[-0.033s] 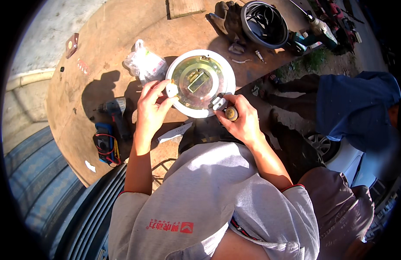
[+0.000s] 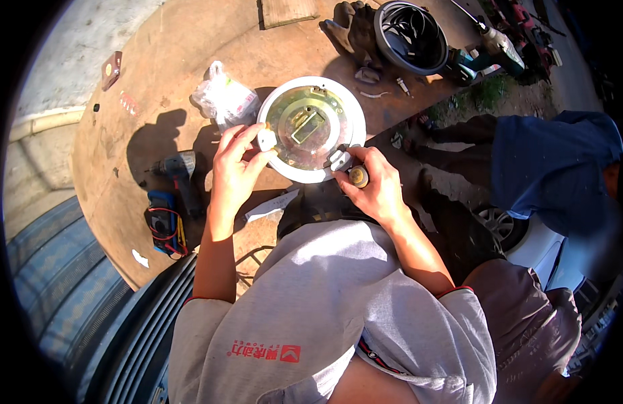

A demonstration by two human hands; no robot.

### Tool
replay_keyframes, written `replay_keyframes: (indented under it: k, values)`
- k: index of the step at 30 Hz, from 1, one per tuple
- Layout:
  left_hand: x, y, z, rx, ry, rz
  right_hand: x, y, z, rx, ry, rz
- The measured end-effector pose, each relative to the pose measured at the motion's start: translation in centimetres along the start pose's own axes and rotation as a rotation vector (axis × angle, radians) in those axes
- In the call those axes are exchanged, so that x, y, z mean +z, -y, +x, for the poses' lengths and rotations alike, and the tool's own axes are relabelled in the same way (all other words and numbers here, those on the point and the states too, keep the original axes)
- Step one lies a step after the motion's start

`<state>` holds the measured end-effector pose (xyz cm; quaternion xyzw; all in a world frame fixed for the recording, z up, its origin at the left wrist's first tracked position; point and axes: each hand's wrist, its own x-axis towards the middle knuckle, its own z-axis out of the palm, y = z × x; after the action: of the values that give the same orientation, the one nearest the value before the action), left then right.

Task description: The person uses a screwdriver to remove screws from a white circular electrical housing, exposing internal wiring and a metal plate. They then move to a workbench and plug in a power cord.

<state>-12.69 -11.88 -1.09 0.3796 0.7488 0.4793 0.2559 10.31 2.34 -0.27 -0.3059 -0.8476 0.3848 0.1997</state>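
Between my hands is a round fixture with a white rim and a shiny yellowish metal plate [image 2: 284, 114], with a small rectangular frame near its middle. My left hand [image 2: 241, 151] has thumb and fingers closed on a small white piece [image 2: 267, 140] at the fixture's left edge. My right hand [image 2: 372, 178] is closed around a short tool with a yellow-and-black handle [image 2: 358, 176], its fingertips at a small grey-white clip [image 2: 338, 160] on the lower right rim. The tool's tip is hidden. A crumpled plastic bag [image 2: 224, 97] lies just left of the fixture.
On the wooden table [image 2: 163, 47] are a drill [image 2: 183, 185], multimeter [image 2: 163, 222], small brown box [image 2: 111, 71], board [image 2: 288, 10], gloves [image 2: 348, 37], bowl of cables [image 2: 410, 37] and power tool [image 2: 493, 57]. A person in blue [image 2: 554, 161] bends at right, near a car wheel [image 2: 500, 227].
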Motion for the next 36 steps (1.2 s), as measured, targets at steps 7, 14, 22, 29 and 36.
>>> replay_keyframes:
  k: [7,14,22,29,36]
  values:
    - [0.0,-0.4,0.3,0.018,0.047,0.052,-0.3,0.2,0.0,-0.005,-0.019,-0.054]
    - [-0.1,0.9,0.3,0.031,0.026,0.026,0.4,0.7,0.2,0.045,-0.031,-0.101]
    - [0.2,2.1,-0.5,0.107,-0.031,-0.093,0.7,1.0,0.1,0.078,-0.019,-0.126]
    - [1.7,2.8,-0.7,0.152,-0.154,-0.221,0.5,0.4,-0.4,0.118,0.0,-0.19]
    - [1.7,3.4,-0.5,0.189,-0.184,-0.201,0.4,0.1,-0.3,0.117,0.016,-0.238]
